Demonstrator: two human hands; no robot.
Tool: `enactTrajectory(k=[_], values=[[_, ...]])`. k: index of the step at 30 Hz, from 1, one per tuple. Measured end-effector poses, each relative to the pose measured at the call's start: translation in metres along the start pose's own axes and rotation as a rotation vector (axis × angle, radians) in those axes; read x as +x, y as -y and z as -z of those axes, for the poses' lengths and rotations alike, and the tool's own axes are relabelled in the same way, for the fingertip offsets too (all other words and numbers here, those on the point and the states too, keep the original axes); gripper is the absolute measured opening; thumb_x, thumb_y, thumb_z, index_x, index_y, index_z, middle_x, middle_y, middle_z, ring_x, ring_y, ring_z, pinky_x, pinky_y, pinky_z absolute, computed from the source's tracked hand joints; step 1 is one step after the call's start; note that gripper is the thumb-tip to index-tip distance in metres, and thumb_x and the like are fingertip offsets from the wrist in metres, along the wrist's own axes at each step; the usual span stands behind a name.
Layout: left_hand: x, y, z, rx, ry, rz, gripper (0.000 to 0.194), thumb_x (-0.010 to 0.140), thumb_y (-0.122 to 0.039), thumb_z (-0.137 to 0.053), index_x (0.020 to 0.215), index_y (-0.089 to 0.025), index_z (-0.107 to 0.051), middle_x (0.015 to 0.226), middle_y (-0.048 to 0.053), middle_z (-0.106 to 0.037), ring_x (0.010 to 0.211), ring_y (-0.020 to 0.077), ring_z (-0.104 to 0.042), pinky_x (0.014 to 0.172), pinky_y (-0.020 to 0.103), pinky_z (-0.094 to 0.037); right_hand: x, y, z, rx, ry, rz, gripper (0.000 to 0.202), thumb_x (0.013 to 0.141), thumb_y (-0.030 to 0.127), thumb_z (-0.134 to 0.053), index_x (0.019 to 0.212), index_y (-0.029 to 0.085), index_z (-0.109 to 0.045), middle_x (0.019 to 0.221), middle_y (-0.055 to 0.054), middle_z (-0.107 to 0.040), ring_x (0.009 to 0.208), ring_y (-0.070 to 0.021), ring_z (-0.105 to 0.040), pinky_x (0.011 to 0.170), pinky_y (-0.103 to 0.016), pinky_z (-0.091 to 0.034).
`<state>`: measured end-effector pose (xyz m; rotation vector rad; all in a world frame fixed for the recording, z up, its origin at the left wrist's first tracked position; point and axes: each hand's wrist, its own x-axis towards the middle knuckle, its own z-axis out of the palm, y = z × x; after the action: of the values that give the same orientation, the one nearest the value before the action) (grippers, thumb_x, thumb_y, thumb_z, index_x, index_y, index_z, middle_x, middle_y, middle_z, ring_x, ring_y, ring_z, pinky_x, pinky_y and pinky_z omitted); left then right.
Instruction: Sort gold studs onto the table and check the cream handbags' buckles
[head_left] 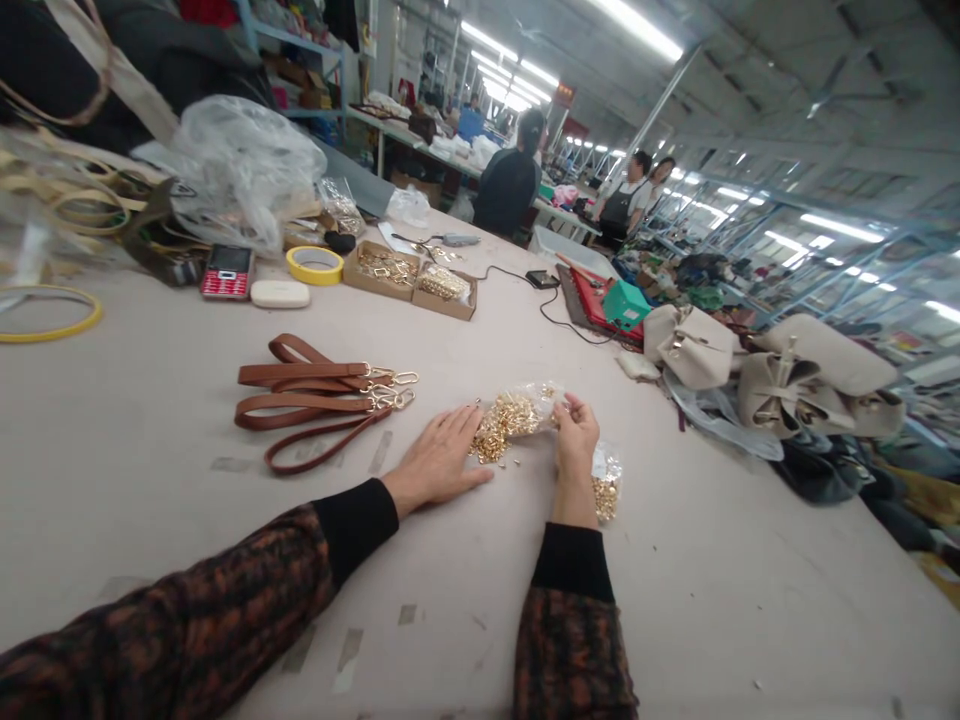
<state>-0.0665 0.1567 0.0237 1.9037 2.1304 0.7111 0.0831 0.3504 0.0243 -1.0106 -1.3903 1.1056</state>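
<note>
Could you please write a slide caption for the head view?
Right hand gripping a clear bag of small golden pieces, left hand palm-down beside it, brown straps on the table.

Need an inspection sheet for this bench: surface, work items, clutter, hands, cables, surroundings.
Surface: pale table, marked with grey patches.
Work items: clear bag with small gold pieces, some loose on the table; second bag by the right wrist.
Clutter: brown straps, phone, yellow tape roll, cardboard boxes of metal hardware; beige handbags at right.
Hands: left hand palm down beside the pieces; right hand pinching the clear bag's end.
Cables: thin black cable across the far side.
Surroundings: people in the background, ceiling lights on.
</note>
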Motion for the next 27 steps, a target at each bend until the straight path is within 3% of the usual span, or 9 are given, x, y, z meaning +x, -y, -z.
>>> enactTrajectory(k=[6,12,21,27], values=[[-0.001,0.0,-0.001,-0.027,0.0,-0.001,0.088,0.082,-0.054,-0.056,0.15,-0.01,-0.02,0.157,0.017,-0.025,0.145,0.0254,-0.022,0.119,0.041,-0.015,0.0,0.007,0.001,0.152,-0.039,-0.083,0.047,0.055,0.038,-0.078,0.094,0.019,-0.059,0.074,0.006,-0.056,0.06,-0.0069,-0.052,0.054,-0.02,-0.041],[-0.002,-0.002,0.004,-0.041,-0.006,0.009,0.085,0.083,-0.052,-0.057,0.149,-0.01,-0.023,0.157,0.016,-0.027,0.144,0.0264,-0.025,0.119,0.043,-0.02,0.0,0.005,-0.003,0.292,-0.031,-0.252,0.045,0.057,0.027,-0.08,0.094,0.02,-0.055,0.072,0.007,-0.059,0.058,-0.0066,-0.054,0.051,-0.018,-0.043],[0.004,0.005,0.0,-0.193,-0.167,0.031,0.08,0.084,-0.045,-0.06,0.146,-0.009,-0.027,0.153,0.019,-0.033,0.142,0.0268,-0.03,0.117,0.043,-0.028,-0.002,0.009,-0.009,0.464,0.114,-0.526,0.031,0.07,0.015,-0.071,0.09,0.024,-0.048,0.066,0.009,-0.056,0.053,-0.0079,-0.057,0.051,-0.019,-0.05],[0.01,0.005,0.015,-0.416,-0.264,0.064,0.083,0.084,-0.046,-0.059,0.148,-0.01,-0.02,0.155,0.021,-0.027,0.144,0.0279,-0.026,0.118,0.049,-0.023,-0.022,0.021,-0.036,0.587,0.229,-0.628,0.032,0.07,0.014,-0.07,0.092,0.024,-0.049,0.077,0.005,-0.063,0.067,-0.0109,-0.064,0.06,-0.022,-0.055]])
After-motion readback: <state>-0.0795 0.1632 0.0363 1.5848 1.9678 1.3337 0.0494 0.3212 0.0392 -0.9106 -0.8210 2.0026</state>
